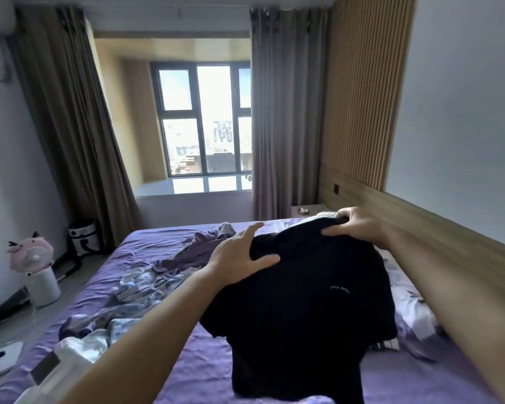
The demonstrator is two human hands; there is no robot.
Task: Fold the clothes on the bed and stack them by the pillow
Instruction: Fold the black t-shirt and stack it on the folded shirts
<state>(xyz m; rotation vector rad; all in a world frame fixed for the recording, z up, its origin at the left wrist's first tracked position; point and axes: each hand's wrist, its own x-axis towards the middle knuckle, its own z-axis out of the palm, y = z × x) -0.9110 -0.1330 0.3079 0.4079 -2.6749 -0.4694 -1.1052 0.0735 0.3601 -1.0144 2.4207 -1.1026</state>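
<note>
Here, in the head view, the black garment lies on the purple bed, just left of the patterned pillow that runs along the headboard side. Its long axis runs from the near edge of the bed away toward the window, with the near end draping toward the person.

Both hands rest on the far end of the garment. The left hand lies on its far-left corner, fingers spread and nearly straight, thumb reaching across the black cloth; it presses rather than pinches. The right hand sits on the far-right corner, closer to the pillow, fingers extended flat with the thumb laid along the cloth. Whether its fingertips hook under the edge cannot be determined.

A pale item shows just beyond the right hand, touching the garment's far edge; its nature is unclear.

Unfolded clothes remain crumpled to the left, well apart from the pillow. Judged from this layout, the garment is being flattened or set in place, and the right hand is nearer the stacking position.
</note>
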